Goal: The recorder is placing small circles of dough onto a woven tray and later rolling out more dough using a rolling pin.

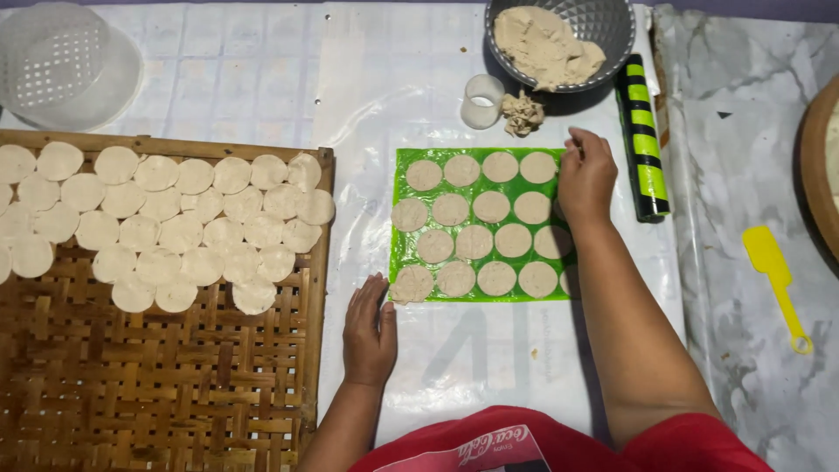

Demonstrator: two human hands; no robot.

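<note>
Dough discs [473,241] lie just beside right hand [585,179] fingers [572,149]

Subject under inspection: one person, seen from above. Both forearms are bare from elbow to wrist; no sleeves reach them. The left hand [369,330] carries no ring, watch or glove that can be made out. The right hand [586,177] is likewise bare, with no band visible at the wrist. A red garment shows at the lower edge of the view, covering the torso or lap, with white script lettering printed on a paler panel. Fingernails are too small to assess.
</note>
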